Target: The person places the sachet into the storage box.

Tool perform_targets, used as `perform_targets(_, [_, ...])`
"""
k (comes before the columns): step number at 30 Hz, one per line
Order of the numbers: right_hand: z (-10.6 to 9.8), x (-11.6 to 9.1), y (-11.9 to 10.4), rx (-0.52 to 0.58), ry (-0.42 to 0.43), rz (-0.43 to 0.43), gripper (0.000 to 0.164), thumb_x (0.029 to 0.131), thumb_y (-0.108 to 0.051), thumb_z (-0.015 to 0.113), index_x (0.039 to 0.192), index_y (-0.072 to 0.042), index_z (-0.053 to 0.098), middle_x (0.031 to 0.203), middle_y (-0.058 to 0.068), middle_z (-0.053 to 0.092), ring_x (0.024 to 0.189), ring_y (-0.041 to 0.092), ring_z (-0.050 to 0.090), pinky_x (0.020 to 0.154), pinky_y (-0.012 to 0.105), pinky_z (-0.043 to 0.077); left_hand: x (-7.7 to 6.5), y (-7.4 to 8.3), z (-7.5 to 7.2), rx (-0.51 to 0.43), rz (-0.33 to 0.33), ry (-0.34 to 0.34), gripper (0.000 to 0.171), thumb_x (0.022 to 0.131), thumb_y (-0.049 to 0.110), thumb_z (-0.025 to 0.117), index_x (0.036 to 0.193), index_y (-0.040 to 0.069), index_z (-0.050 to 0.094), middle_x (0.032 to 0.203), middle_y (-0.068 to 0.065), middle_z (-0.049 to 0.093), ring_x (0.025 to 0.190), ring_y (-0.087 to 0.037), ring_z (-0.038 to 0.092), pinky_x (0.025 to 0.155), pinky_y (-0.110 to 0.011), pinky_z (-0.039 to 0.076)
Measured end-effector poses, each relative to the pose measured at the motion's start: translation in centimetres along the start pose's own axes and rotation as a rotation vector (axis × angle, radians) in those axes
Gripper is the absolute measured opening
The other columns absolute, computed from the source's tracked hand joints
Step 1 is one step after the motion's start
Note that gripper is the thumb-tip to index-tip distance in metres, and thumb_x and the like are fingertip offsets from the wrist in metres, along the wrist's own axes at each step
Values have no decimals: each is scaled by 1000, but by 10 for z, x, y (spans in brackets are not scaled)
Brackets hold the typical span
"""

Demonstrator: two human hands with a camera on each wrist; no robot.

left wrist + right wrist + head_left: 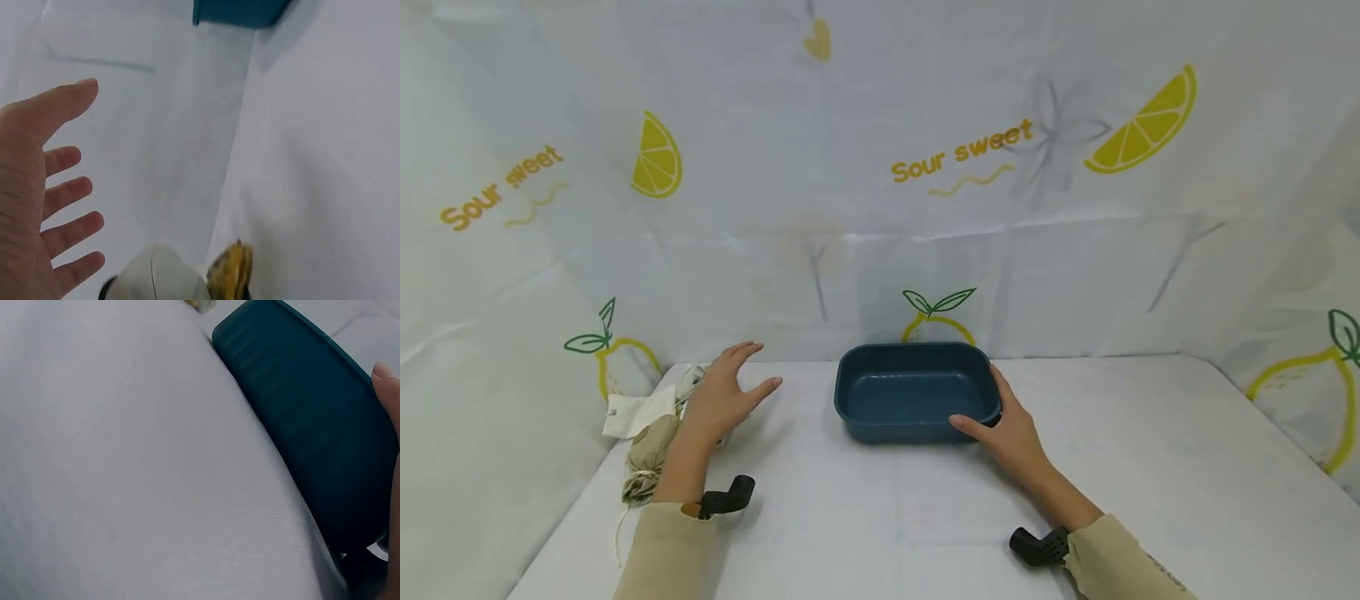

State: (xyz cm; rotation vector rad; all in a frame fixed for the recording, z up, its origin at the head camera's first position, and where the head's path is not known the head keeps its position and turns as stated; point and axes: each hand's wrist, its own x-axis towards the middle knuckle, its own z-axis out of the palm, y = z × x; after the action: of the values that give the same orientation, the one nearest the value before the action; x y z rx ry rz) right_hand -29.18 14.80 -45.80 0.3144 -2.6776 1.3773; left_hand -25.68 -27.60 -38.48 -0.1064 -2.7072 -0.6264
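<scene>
A dark blue rectangular tub (917,398) with rounded corners stands on the white-covered table. My right hand (1021,437) grips its right front corner, the thumb at the front rim and the fingers along the right side. In the right wrist view the thumb meets the rim of the tub (300,406). Off to the left, my left hand (718,400) is raised with nothing in it, thumb spread from the fingers. Beside and partly behind it lie an olive cloth bundle (653,446) tied with string and a white cloth piece (642,414).
In the left wrist view a white rounded bundle (159,275) and a yellow-brown item (232,272) sit below the hand. A white curtain (820,275) printed with lemons rises behind the table's back edge. Each wrist wears a black device (727,497).
</scene>
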Motion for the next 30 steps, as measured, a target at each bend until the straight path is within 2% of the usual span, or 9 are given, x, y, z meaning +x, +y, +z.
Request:
perform_targets(3, [1, 1, 0, -5, 2, -3, 109, 85, -50, 77, 164, -16, 10, 169, 18, 20, 154, 43, 24, 119, 66, 28, -5, -19, -8, 36, -29, 22, 71, 92, 50, 69, 149, 11, 49, 154, -18, 47, 140, -43, 44, 106, -63, 43])
perform_targets(6, [1, 1, 0, -12, 7, -6, 109, 85, -51, 76, 164, -16, 11, 169, 18, 20, 154, 43, 24, 119, 66, 28, -9, -34, -10, 53, -26, 17, 74, 91, 49, 71, 148, 9, 49, 153, -19, 48, 140, -44, 44, 107, -63, 42])
perform_targets(12, [0, -1, 0, -13, 6, -10, 108, 85, -50, 76, 164, -15, 11, 169, 18, 20, 154, 44, 24, 119, 66, 28, -14, -52, -3, -26, -41, -40, 76, 86, 43, 78, 146, 3, 51, 155, -24, 43, 147, -48, 32, 108, -62, 43])
perform_targets(15, [0, 0, -1, -17, 10, -7, 109, 85, -51, 77, 164, -16, 11, 169, 18, 20, 154, 44, 24, 119, 66, 28, -16, -56, 1, -53, -45, -52, 76, 84, 42, 80, 143, 2, 54, 156, -23, 41, 150, -49, 26, 113, -64, 36])
perform_targets(18, [-1, 0, -1, -18, 14, -7, 109, 85, -51, 76, 164, -16, 11, 169, 18, 20, 154, 43, 24, 119, 66, 28, -17, -55, 2, -17, -40, -52, 76, 83, 43, 81, 143, 2, 55, 157, -23, 40, 149, -50, 26, 115, -67, 30])
perform_targets(20, [-1, 0, -2, -18, 12, -5, 109, 85, -51, 76, 164, -16, 11, 169, 18, 20, 154, 43, 24, 119, 66, 28, -17, -55, 3, 20, -54, -59, 78, 83, 43, 82, 144, 4, 54, 159, -22, 37, 150, -50, 26, 114, -67, 32])
perform_targets(27, [-1, 0, -3, -29, 10, -2, 109, 85, -51, 76, 164, -14, 11, 168, 19, 20, 154, 43, 24, 119, 66, 28, -18, -50, 5, 95, -163, -87, 75, 85, 41, 78, 146, 4, 52, 164, -25, 28, 144, -67, 15, 106, -76, 33])
perform_targets(30, [0, -1, -4, -23, 7, -1, 109, 85, -50, 76, 164, -13, 11, 168, 20, 20, 154, 44, 24, 119, 66, 28, -19, -48, 8, 104, -213, -50, 69, 88, 36, 75, 144, 2, 53, 161, -24, 34, 143, -67, 18, 107, -75, 33])
